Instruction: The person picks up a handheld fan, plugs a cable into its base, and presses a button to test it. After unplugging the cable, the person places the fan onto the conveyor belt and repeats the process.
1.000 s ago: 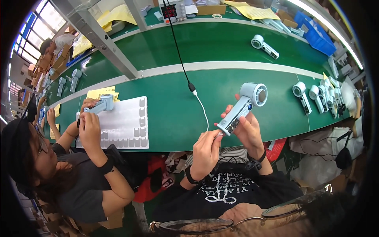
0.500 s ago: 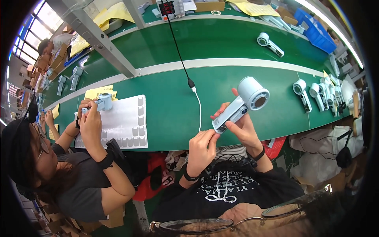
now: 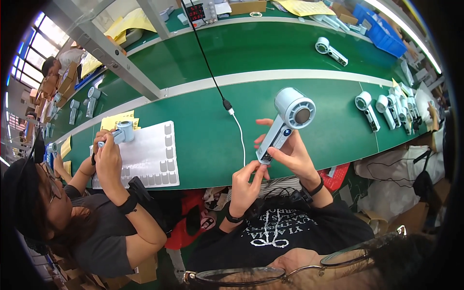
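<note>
A light blue handheld fan (image 3: pixel 296 108) is tilted over the near edge of the bench, its round head up and to the right. My right hand (image 3: pixel 295 157) grips its handle, thumb on the front near a dark, exposed section. At the handle's bottom end, my left hand (image 3: pixel 247 186) is closed with fingertips pinched together. A white cable (image 3: pixel 241 137) runs down into those fingers; its lower end is hidden there, so I cannot tell whether it is plugged into the fan. Higher up, it joins a hanging black cord (image 3: pixel 208 60).
Several fans (image 3: pixel 394 111) stand or lie at the right, and a single fan (image 3: pixel 331 50) lies on the far belt. To the left, a co-worker's hands (image 3: pixel 107 154) hold another fan beside a white label sheet (image 3: pixel 150 157). A blue bin (image 3: pixel 384 36) sits at back right.
The fan in my right hand has turned more upright, and its head has shifted left, facing me more. My left hand stays at the handle's bottom end. The view has shifted slightly.
</note>
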The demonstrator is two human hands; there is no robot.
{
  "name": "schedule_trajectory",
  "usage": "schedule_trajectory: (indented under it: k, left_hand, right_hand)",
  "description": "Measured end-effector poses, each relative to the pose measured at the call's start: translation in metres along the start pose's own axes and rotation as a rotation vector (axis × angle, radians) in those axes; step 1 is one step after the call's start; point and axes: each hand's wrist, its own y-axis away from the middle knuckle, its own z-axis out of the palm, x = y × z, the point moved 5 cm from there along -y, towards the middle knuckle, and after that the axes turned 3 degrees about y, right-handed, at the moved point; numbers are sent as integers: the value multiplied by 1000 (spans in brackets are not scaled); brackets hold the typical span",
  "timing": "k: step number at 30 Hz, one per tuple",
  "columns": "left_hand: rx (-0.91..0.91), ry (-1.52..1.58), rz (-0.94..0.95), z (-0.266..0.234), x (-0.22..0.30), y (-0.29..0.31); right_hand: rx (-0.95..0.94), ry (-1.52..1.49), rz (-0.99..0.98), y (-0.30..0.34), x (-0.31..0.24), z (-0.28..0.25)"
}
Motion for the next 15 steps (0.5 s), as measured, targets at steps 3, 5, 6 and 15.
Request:
schedule_trajectory:
  k: [3, 5, 6, 15]
  left_hand:
    - [11, -6, -26, -1, -1, 2]
    - [19, -16, -31, -4, -2, 3]
    - [23, -26, -37, -6, -3, 4]
    - [49, -67, -35, -14, -5, 7]
  right_hand:
    - [57, -49, -95, 0, -3, 3]
    - [60, -48, -105, -1, -3, 6]
    - [65, -45, -116, -2, -3, 8]
    - [113, -15, -91, 0, 10, 8]
